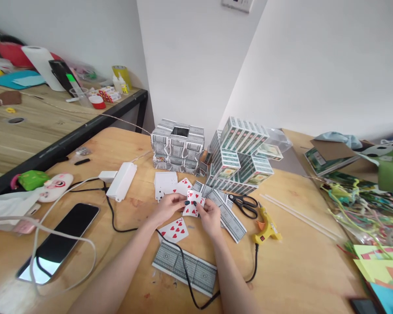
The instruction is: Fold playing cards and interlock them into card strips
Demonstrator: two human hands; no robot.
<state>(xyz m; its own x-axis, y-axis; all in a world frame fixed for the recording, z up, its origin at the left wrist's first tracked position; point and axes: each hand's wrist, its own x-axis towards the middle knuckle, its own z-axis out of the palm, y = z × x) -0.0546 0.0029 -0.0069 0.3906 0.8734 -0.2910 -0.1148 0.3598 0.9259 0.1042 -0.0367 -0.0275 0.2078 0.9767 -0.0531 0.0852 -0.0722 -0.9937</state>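
My left hand (168,208) and my right hand (211,216) are closed on a playing card (193,211), a five of hearts held face up between them. Another heart card seems to show at its right edge. Beyond my left hand lie white-looking cards (165,179) and a face-up heart card (184,186). Beneath my left wrist is a larger-numbered heart card (177,230). Joined strips of patterned card backs (229,217) lie beside my right hand. Nearer me is a patterned strip of cards (184,267), crossed by a black cord.
Black-handled scissors (245,205) and a yellow glue gun (267,229) lie to the right, near clear sticks (298,216). Behind stand a card-built structure (178,146) and stacked card boxes (242,135). Left are a power strip (122,181) and a phone (60,242).
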